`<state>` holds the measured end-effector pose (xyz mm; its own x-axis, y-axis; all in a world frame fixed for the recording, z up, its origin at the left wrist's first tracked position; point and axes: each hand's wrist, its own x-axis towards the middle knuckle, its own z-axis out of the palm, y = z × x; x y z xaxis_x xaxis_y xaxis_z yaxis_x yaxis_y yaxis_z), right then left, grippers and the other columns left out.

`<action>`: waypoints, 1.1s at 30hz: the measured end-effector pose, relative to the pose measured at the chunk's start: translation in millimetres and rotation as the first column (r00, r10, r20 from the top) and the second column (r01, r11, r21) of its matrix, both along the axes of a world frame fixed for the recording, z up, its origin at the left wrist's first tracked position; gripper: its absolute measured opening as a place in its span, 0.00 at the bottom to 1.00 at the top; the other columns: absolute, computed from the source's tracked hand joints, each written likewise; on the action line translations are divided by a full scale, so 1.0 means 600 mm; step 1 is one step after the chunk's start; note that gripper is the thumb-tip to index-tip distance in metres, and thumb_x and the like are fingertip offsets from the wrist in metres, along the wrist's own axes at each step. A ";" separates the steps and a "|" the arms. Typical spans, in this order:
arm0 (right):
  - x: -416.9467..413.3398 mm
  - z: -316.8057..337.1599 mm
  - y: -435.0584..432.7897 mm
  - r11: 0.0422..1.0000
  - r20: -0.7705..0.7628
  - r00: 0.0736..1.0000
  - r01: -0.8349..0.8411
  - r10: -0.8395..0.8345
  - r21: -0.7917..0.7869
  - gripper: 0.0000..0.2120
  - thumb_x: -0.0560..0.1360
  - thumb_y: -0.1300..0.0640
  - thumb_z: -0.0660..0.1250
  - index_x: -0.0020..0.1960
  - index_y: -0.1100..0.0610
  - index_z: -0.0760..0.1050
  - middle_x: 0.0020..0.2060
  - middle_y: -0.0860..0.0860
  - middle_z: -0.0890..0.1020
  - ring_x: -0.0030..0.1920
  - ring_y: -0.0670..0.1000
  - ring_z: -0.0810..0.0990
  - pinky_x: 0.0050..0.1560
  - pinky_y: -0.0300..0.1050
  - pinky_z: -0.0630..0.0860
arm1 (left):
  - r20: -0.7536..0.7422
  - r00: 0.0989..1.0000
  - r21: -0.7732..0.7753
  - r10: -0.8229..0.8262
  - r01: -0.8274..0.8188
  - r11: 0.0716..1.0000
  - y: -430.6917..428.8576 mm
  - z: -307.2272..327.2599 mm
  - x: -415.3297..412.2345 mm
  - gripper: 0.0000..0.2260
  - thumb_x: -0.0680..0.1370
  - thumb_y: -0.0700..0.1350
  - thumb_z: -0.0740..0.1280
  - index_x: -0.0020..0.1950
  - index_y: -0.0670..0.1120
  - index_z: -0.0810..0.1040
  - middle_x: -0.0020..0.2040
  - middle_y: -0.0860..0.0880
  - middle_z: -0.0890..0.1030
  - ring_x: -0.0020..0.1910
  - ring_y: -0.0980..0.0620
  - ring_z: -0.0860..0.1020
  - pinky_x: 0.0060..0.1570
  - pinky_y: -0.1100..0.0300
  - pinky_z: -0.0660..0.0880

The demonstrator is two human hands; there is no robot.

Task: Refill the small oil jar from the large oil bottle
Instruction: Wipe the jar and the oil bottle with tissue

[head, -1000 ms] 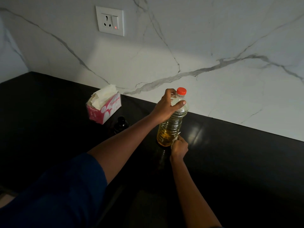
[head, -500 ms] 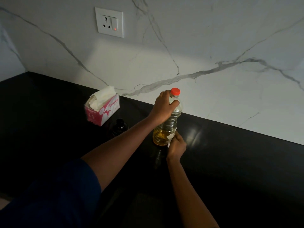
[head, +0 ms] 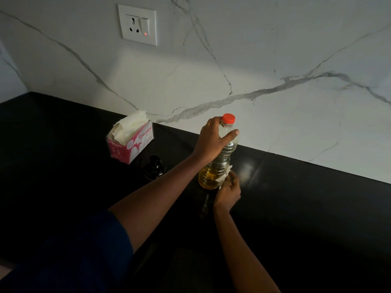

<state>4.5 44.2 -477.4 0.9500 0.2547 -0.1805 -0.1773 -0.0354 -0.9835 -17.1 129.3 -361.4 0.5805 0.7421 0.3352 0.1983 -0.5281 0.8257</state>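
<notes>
A large clear oil bottle (head: 220, 166) with a red cap (head: 228, 118) stands upright on the black counter (head: 306, 208), with yellow oil in its lower part. My left hand (head: 213, 140) grips its upper body just below the neck. Low against the bottle's right side, my right hand (head: 227, 192) pinches a small white piece of tissue (head: 224, 175). The small dark oil jar (head: 155, 168) stands to the left of the bottle, hard to make out against the counter.
A pink tissue box (head: 132, 142) with white tissue sticking out sits at the back left near the marble wall (head: 275, 60). A white wall socket (head: 137, 25) with a red light is above it.
The bottle stays upright in my left hand. My right hand with the tissue has shifted slightly along the bottle's lower side; the camera view has drifted a little.
</notes>
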 end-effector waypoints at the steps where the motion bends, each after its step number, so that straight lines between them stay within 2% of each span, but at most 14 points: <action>1: 0.001 -0.007 0.001 1.000 -0.007 1.000 -0.017 0.017 -0.025 0.18 0.78 0.65 0.57 0.66 0.58 0.73 0.57 0.51 0.79 0.48 0.43 0.78 0.44 0.30 0.72 | 0.001 1.000 -0.006 -0.004 0.004 1.000 0.000 0.001 -0.001 0.23 0.74 0.53 0.68 0.64 0.41 0.69 0.59 0.43 0.75 0.57 0.48 0.74 0.56 0.57 0.72; 3: 0.013 -0.010 0.010 0.996 -0.024 0.998 -0.054 0.052 -0.065 0.18 0.77 0.66 0.57 0.65 0.57 0.73 0.57 0.50 0.80 0.40 0.39 0.75 0.40 0.29 0.73 | -0.006 1.000 -0.009 -0.005 0.005 1.000 0.001 0.003 -0.002 0.23 0.74 0.52 0.68 0.64 0.41 0.69 0.59 0.43 0.75 0.58 0.47 0.74 0.56 0.57 0.71; 6: 0.034 0.006 0.025 0.995 -0.024 0.996 -0.088 0.087 -0.049 0.17 0.77 0.66 0.57 0.62 0.58 0.76 0.55 0.52 0.82 0.45 0.44 0.78 0.47 0.38 0.76 | -0.027 1.000 -0.004 -0.015 0.015 1.000 0.002 0.008 -0.004 0.22 0.75 0.50 0.68 0.64 0.40 0.69 0.60 0.42 0.74 0.58 0.46 0.74 0.57 0.58 0.69; 10: 0.034 0.014 0.024 0.997 -0.006 0.999 -0.042 0.042 0.070 0.16 0.75 0.68 0.59 0.60 0.59 0.77 0.51 0.52 0.83 0.42 0.38 0.79 0.40 0.31 0.75 | -0.058 0.998 0.061 0.023 -0.019 0.998 0.005 0.007 -0.004 0.21 0.75 0.50 0.67 0.62 0.39 0.69 0.62 0.42 0.71 0.62 0.45 0.68 0.64 0.52 0.64; 13: 0.012 -0.008 0.008 0.998 -0.018 1.000 -0.002 0.003 0.064 0.17 0.76 0.69 0.58 0.61 0.60 0.76 0.52 0.52 0.83 0.42 0.38 0.78 0.38 0.27 0.75 | -0.108 0.993 0.014 0.037 -0.036 0.999 0.009 0.007 -0.004 0.21 0.75 0.51 0.67 0.64 0.43 0.69 0.67 0.44 0.63 0.66 0.43 0.60 0.62 0.53 0.63; 15: 0.006 -0.019 0.002 0.999 -0.033 0.999 -0.038 0.038 0.002 0.17 0.76 0.68 0.58 0.62 0.60 0.75 0.53 0.51 0.82 0.42 0.37 0.77 0.39 0.27 0.73 | -0.121 0.992 0.006 0.025 -0.025 1.000 0.014 0.008 -0.004 0.21 0.75 0.51 0.68 0.64 0.44 0.70 0.66 0.44 0.64 0.66 0.42 0.61 0.62 0.53 0.63; 19: 0.031 0.000 0.016 0.978 -0.035 0.984 -0.178 0.175 -0.109 0.16 0.78 0.63 0.58 0.62 0.56 0.76 0.54 0.51 0.82 0.46 0.44 0.79 0.49 0.38 0.75 | -0.087 0.996 0.005 0.009 -0.008 1.000 0.025 0.009 -0.009 0.19 0.73 0.50 0.70 0.61 0.43 0.75 0.62 0.44 0.68 0.63 0.43 0.66 0.64 0.51 0.66; 21: 0.037 0.015 0.022 0.977 -0.004 0.981 -0.193 0.193 -0.090 0.16 0.77 0.63 0.59 0.62 0.55 0.76 0.50 0.49 0.83 0.46 0.45 0.81 0.47 0.38 0.77 | -0.065 0.998 0.002 0.003 -0.003 1.000 0.029 0.008 -0.010 0.19 0.72 0.50 0.71 0.60 0.43 0.76 0.60 0.43 0.70 0.61 0.44 0.70 0.63 0.48 0.68; 23: 0.031 0.022 0.021 0.986 0.041 0.986 -0.157 0.159 -0.058 0.17 0.77 0.64 0.58 0.63 0.56 0.75 0.47 0.45 0.83 0.42 0.42 0.81 0.42 0.33 0.77 | -0.069 0.998 -0.001 0.009 -0.009 1.000 0.030 0.008 -0.010 0.19 0.72 0.50 0.71 0.60 0.43 0.76 0.59 0.43 0.70 0.60 0.44 0.70 0.62 0.49 0.69; 26: 0.004 0.013 0.009 0.995 0.017 0.995 -0.096 0.096 -0.037 0.19 0.77 0.66 0.57 0.66 0.57 0.73 0.42 0.41 0.80 0.44 0.42 0.80 0.43 0.39 0.79 | -0.061 0.998 0.005 0.021 -0.021 1.000 0.031 0.006 -0.007 0.19 0.72 0.50 0.71 0.60 0.43 0.76 0.58 0.43 0.70 0.59 0.44 0.71 0.61 0.52 0.70; 27: -0.004 0.008 0.006 0.995 -0.005 0.996 -0.091 0.091 -0.050 0.19 0.77 0.67 0.57 0.66 0.57 0.72 0.41 0.43 0.80 0.44 0.43 0.79 0.40 0.38 0.78 | -0.059 0.998 0.002 0.021 -0.021 1.000 0.030 0.006 -0.006 0.20 0.72 0.50 0.72 0.60 0.43 0.76 0.58 0.43 0.70 0.59 0.44 0.71 0.61 0.52 0.70; 29: -0.010 0.002 0.005 0.993 -0.043 0.995 -0.091 0.088 -0.075 0.19 0.78 0.66 0.56 0.66 0.57 0.73 0.40 0.47 0.81 0.35 0.44 0.78 0.30 0.32 0.73 | -0.065 0.998 -0.012 0.020 -0.021 1.000 0.031 0.005 -0.005 0.20 0.72 0.50 0.71 0.61 0.44 0.76 0.59 0.43 0.70 0.60 0.44 0.70 0.61 0.50 0.70; 30: -0.007 0.001 0.010 0.992 -0.054 0.995 -0.093 0.089 -0.089 0.18 0.78 0.66 0.56 0.65 0.56 0.74 0.40 0.49 0.81 0.32 0.43 0.75 0.29 0.34 0.72 | -0.066 0.998 -0.017 0.020 -0.021 1.000 0.031 0.005 -0.005 0.20 0.72 0.50 0.71 0.61 0.44 0.76 0.59 0.43 0.70 0.60 0.44 0.70 0.61 0.50 0.70; 33: 0.004 0.012 0.028 0.989 -0.058 0.993 -0.107 0.101 -0.099 0.15 0.78 0.60 0.59 0.61 0.54 0.77 0.48 0.53 0.83 0.38 0.41 0.76 0.41 0.40 0.77 | -0.069 0.997 -0.021 0.019 -0.021 1.000 0.031 0.005 -0.007 0.21 0.72 0.50 0.71 0.62 0.44 0.75 0.59 0.43 0.69 0.61 0.44 0.69 0.62 0.50 0.70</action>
<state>7.1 60.8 -470.5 0.9077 0.3294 -0.2599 -0.2190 -0.1563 -0.9631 -21.4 147.8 -358.2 0.5868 0.7603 0.2785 0.2655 -0.5056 0.8209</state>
